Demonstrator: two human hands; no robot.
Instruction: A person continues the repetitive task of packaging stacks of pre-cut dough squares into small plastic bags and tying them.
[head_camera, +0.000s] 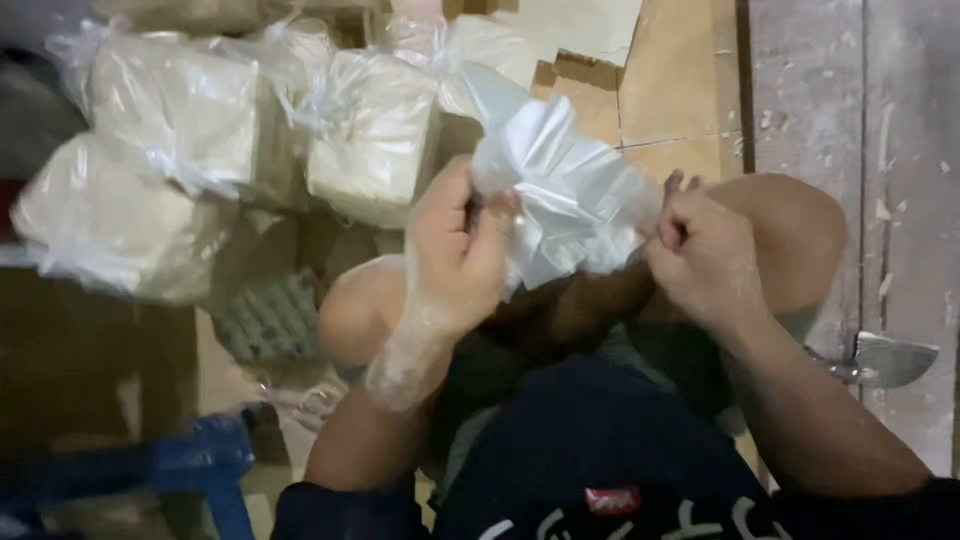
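Clear plastic bag (560, 190) sits crumpled between both hands, held up over the person's bare knees (790, 230), just in front of a row of bagged pale blocks (370, 140) on the floor. The left hand (455, 250), covered in a thin see-through glove, has its grip pressed together on the bag's left edge; the right hand (705, 255) pinches the film's right edge in a closed fist. The bag looks very light, limp and slippery, so it would likely slide through loose fingers and cling to itself. It seems best held by the rim, with a firm pinch on each side so the mouth can be kept apart. A metal scraper (885, 360) lies on the concrete floor at the right, and a blue frame (200, 460) stands lower left.
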